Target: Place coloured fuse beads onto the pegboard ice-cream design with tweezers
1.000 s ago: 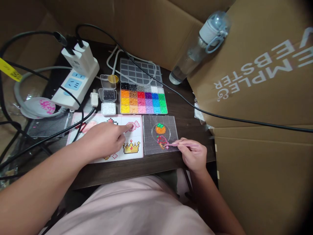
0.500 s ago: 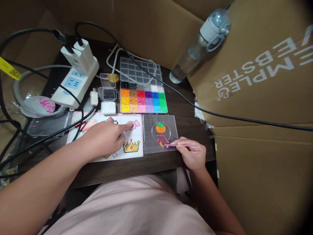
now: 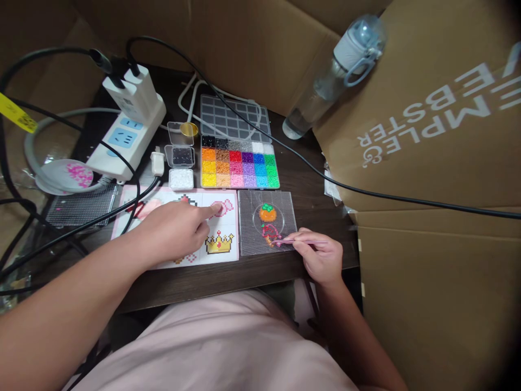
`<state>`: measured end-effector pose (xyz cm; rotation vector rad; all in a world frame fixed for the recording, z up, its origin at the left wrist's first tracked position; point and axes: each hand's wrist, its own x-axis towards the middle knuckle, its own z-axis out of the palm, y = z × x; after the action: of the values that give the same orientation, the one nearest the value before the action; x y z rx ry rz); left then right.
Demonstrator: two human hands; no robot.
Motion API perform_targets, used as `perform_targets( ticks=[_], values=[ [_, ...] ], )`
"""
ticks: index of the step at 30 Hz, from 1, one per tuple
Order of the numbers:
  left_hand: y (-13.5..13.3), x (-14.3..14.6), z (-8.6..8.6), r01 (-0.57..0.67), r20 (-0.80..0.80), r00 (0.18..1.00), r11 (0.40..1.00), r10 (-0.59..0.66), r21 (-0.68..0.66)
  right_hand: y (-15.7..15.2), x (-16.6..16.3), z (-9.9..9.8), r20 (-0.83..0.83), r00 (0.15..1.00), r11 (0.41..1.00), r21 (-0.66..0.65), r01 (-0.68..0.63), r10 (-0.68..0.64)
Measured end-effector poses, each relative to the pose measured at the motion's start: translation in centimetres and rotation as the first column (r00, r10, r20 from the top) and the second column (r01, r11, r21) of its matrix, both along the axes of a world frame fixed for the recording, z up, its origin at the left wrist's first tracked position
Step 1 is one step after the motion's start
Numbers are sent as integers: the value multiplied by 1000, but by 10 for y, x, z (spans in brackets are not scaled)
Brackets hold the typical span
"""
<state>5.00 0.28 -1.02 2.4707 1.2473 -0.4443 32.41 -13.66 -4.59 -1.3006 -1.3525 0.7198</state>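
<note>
My left hand (image 3: 175, 229) rests on a pattern sheet (image 3: 222, 255), its index finger stretched out to a pink candy picture (image 3: 224, 207), the other fingers curled. My right hand (image 3: 319, 255) pinches a thin pink tool (image 3: 290, 241) whose tip touches a pink-and-red bead figure (image 3: 270, 233) on a clear pegboard (image 3: 248, 217). An orange bead fruit (image 3: 267, 213) sits just above that figure. A yellow crown picture (image 3: 218, 244) lies below the candy.
A tray of sorted coloured beads (image 3: 238, 161) with its open lid lies behind the sheet. Two small bead boxes (image 3: 180, 167), a white power strip (image 3: 126, 127) with cables, another pegboard (image 3: 79, 209) and a water bottle (image 3: 331, 73) stand around. Cardboard walls (image 3: 427, 136) close in the table.
</note>
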Motion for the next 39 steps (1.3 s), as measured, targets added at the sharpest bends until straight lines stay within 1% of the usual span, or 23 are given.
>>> perform_targets(
  ticks=[3, 7, 10, 14, 22, 29, 34, 39],
  values=[
    [0, 0, 2, -7, -9, 1000, 1000, 7, -5, 0, 0, 0, 10, 1000, 1000, 4, -8, 8],
    [0, 0, 3, 3, 0, 1000, 1000, -3, 0, -1, 0, 0, 8, 1000, 1000, 3, 15, -15],
    [0, 0, 3, 17, 5, 1000, 1000, -17, 13, -1, 0, 1, 11, 1000, 1000, -16, 27, -27],
    [0, 0, 2, 6, 18, 1000, 1000, -6, 3, 0, -1, 2, 23, 999, 999, -33, 34, -33],
    [0, 0, 4, -11, 17, 1000, 1000, 11, -15, 0, 0, 1, -3, 1000, 1000, -29, 2, -2],
    [0, 1, 3, 4, -1, 1000, 1000, -4, 14, -1, 2, -3, -21, 998, 998, -40, 53, -54],
    [0, 0, 2, -5, 19, 1000, 1000, 4, 9, 0, 1, -4, -44, 998, 999, -27, 33, -34],
    [0, -1, 0, -10, 31, 999, 1000, 10, 11, -1, 3, -6, -46, 998, 999, -22, 42, -43]
  ],
)
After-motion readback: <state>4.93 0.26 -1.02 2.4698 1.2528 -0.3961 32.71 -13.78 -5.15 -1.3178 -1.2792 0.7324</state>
